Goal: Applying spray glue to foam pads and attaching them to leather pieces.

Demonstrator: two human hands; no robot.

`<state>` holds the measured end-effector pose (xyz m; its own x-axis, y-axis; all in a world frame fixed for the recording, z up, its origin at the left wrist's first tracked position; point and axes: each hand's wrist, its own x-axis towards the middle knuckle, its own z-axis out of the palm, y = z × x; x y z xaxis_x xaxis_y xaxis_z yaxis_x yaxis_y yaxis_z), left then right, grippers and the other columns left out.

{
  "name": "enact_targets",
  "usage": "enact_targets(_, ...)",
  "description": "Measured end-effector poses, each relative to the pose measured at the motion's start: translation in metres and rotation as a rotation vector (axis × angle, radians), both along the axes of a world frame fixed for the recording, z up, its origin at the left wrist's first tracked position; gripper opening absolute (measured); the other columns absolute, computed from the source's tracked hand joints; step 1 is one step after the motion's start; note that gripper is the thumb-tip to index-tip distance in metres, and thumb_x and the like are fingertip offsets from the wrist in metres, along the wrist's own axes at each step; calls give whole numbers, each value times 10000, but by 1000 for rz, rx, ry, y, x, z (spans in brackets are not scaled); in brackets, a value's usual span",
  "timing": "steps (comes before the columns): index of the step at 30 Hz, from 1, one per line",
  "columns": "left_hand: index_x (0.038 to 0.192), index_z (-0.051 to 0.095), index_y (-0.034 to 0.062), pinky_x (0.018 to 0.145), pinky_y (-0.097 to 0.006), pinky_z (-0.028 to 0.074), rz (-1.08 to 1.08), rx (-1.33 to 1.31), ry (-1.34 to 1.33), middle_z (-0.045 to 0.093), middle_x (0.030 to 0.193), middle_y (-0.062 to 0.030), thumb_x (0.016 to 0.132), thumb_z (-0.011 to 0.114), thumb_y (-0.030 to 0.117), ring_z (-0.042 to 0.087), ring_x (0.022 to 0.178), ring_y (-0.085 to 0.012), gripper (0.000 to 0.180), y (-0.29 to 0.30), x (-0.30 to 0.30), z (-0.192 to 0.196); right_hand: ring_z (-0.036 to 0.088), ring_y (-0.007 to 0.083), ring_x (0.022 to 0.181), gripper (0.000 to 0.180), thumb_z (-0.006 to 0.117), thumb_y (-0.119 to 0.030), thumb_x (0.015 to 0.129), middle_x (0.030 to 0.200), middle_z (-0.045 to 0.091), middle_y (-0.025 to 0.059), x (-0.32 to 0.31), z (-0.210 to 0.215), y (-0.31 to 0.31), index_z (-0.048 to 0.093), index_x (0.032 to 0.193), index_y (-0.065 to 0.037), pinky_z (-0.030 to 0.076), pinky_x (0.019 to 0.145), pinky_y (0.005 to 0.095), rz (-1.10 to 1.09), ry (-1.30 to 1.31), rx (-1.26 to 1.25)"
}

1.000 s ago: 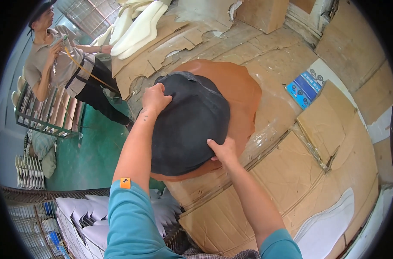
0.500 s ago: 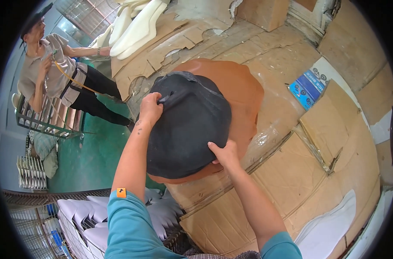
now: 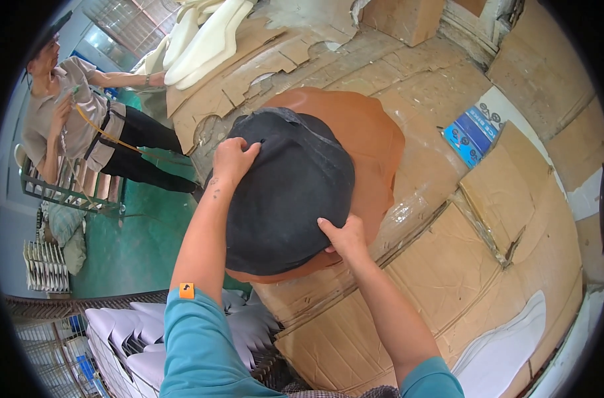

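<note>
This was a workshop or small factory floor. The workbench point(image 3: 448, 265) was covered in flattened, taped cardboard, with a brown hide point(image 3: 368, 132) spread on it. White moulded foam shapes point(image 3: 202, 40) lay at its far left end, and wire racks point(image 3: 83, 345) of stacked white cut pieces stood near left. The floor point(image 3: 142, 239) was painted green, and another person point(image 3: 76, 126) worked at far left.

Bright, even daylight with soft shadows; glare on the plastic wrap point(image 3: 408, 215). Fisheye bending curves straight edges (black vignette rings the rim); centre sharp.
</note>
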<state>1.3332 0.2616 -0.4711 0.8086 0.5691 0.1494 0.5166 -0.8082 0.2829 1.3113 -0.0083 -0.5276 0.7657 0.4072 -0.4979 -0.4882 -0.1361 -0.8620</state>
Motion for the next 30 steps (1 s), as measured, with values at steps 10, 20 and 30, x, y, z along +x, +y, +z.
enact_targets(10,799,688,42,735,-340,491,193,-196,-146,661,781,-147,672,620,202,641,782,-262,216,28,26,-29,598,168,591,294,664,-172,771,773,619,99,0,3,-1,573,959,35,498,414,265,7,-6,-3)
enact_targets(20,804,690,56,688,-331,498,82,4,-269,660,765,-128,704,611,94,644,732,-244,133,53,19,-29,589,158,566,262,636,-154,785,748,616,88,0,0,-2,571,956,33,500,423,266,17,-11,9)
enact_targets(30,841,690,78,733,-370,487,51,125,-302,654,824,-150,737,542,114,633,800,-301,185,65,81,-7,576,161,531,259,630,-165,768,703,601,86,-2,-8,1,575,923,36,496,420,290,-10,-42,20)
